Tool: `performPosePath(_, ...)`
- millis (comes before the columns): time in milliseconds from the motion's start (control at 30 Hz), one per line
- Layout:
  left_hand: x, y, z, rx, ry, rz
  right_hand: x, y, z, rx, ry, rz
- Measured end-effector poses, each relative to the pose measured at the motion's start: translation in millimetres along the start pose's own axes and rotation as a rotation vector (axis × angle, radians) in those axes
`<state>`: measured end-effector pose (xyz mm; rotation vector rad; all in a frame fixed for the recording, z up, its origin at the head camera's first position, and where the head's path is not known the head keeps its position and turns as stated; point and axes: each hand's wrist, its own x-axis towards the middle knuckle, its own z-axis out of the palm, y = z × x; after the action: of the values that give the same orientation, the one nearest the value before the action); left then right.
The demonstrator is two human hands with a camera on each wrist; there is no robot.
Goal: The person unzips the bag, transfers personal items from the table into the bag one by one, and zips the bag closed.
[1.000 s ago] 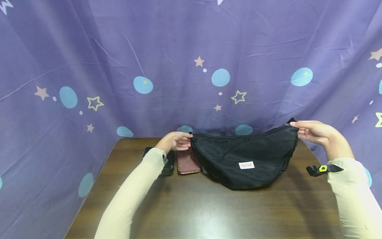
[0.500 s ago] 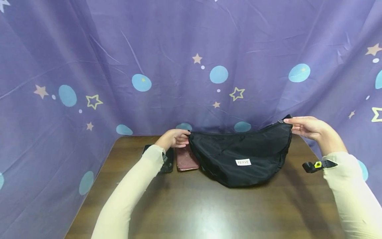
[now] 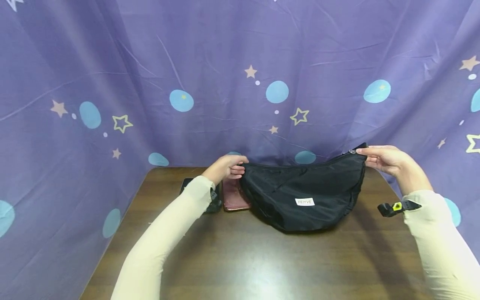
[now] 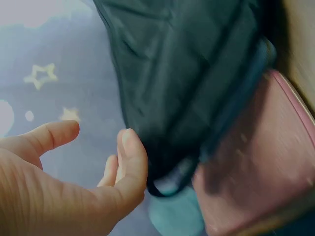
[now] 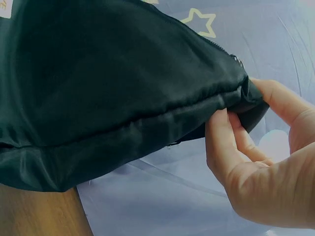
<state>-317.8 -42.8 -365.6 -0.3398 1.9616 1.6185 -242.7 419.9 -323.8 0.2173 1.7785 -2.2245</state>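
Observation:
A black half-moon fabric zip bag [image 3: 307, 187] with a white "FEIYVE" label stands on the table, its rounded bottom toward me. At its upper right corner, beside the zip pull [image 3: 351, 151], my right hand [image 3: 388, 160] pinches the fabric between thumb and fingers, as the right wrist view also shows. My left hand [image 3: 226, 166] is at the bag's upper left corner. In the left wrist view its thumb stands apart from the fingers [image 4: 132, 160], which lie against the corner by a small black loop [image 4: 172, 189].
Left of the bag lies a pink, flat, phone-like item [image 3: 234, 196], partly hidden. A dark phone-like item [image 3: 214, 205] is beside it, under my left wrist. The brown wooden table [image 3: 262, 262] meets a purple patterned curtain [image 3: 210, 62] behind and at the sides.
My left thumb and fingers have shifted slightly up and right at the bag's left corner. The right hand keeps its pinch. The head view has shifted a little.

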Motion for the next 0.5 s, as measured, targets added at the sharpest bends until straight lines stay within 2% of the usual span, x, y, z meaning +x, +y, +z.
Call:
performPosePath(133,-8.5,12.4,27.8,0.004,-0.084,0.069,0.8,1.0,-0.2,0.033,-0.015,-0.023)
performPosePath(267,-12.4,28.3,63.3,-0.039,-0.181,0.09,0.9,3.1,0.6,0.041,-0.017,-0.045)
performPosePath(500,-15.7,55.2,118.9,-0.119,-0.383,0.096,1.6,1.6,7.8,-0.065,-0.017,-0.065)
